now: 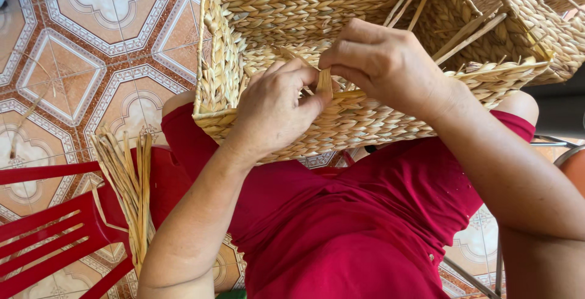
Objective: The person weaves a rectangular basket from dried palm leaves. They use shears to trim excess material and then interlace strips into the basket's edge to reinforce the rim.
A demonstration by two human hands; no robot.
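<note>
A flat straw strand is being pinched by the left hand and right hand, both grips closed on it, against the woven basket being steadied on the lap.

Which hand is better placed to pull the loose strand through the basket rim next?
Probably the left hand: its thumb and fingers already pinch the strand upright at the basket rim. The right hand rests over the rim beside it, seemingly steadying the weave.

No packages, labels, signs or screens in view.
</note>
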